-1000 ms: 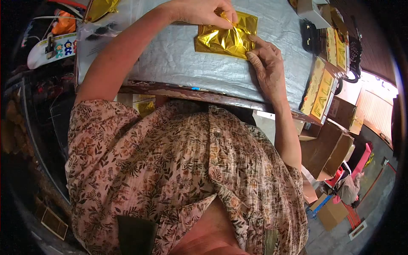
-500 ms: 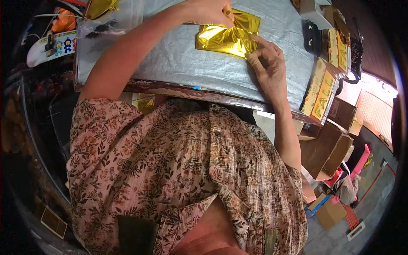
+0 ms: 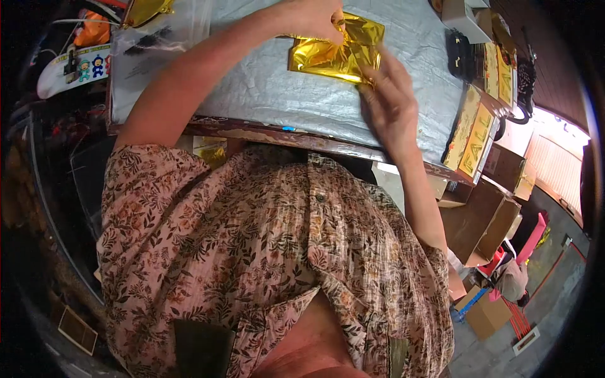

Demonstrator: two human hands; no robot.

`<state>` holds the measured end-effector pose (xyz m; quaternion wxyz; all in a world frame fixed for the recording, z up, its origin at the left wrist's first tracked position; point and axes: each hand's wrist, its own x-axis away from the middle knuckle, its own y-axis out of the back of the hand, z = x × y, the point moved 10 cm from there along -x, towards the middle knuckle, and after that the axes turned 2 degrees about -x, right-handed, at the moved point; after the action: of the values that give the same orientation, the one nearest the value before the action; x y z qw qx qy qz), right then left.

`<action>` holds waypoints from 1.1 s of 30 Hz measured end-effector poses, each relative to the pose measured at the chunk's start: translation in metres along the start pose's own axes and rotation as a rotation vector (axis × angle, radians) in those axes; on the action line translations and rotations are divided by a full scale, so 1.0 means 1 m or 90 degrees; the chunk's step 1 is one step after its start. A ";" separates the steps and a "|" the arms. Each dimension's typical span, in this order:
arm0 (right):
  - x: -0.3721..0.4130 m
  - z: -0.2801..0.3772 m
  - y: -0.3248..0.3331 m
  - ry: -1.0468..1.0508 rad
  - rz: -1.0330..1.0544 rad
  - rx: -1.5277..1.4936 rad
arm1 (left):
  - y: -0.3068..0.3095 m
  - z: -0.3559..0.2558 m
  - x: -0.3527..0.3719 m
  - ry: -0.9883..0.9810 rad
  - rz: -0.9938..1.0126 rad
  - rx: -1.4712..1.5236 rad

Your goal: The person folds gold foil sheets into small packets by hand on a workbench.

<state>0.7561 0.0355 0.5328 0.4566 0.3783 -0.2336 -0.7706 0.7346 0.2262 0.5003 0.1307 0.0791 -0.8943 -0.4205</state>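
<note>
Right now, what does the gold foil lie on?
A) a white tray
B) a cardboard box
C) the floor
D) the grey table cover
D: the foil rests on the grey cover, with the left hand pinching its top edge.

The right hand is motion-blurred, so its finger positions cannot be resolved. Its fingertips cover the near right corner of the gold foil sheet. The left hand, closed on the sheet, is cut by the top picture edge and hides the sheet's far left part. The far edge of the table lies out of frame. At the table's far left corner, a gold item is cropped. The black object near the table's right edge is too small to identify.
</note>
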 end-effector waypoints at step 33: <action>0.007 0.005 -0.023 0.047 0.106 0.029 | 0.025 -0.020 0.020 -0.110 0.056 -0.077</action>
<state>0.7377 0.0402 0.5167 0.5188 0.3957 -0.2650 -0.7100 0.7209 0.2221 0.5349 0.0758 -0.0048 -0.8777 -0.4732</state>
